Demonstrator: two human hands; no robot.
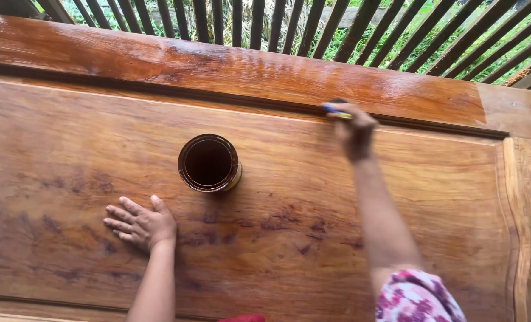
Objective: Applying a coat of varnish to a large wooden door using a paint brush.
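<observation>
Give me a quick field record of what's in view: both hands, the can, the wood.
left hand: flat, palm down on the wide brown wooden panel, fingers spread
right hand: grip shut on a small blue-and-yellow-handled tool, held at the panel's upper groove
open round tin of dark liquid: upright on the panel, between the hands
glossy wet-looking upper board: beyond the groove
dark slatted railing: behind

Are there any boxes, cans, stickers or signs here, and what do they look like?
Tin can: stands open on the wooden panel between the left hand and right hand; round, dark brown inside, a strip of yellow on its side.
No signs or screens show.
</observation>
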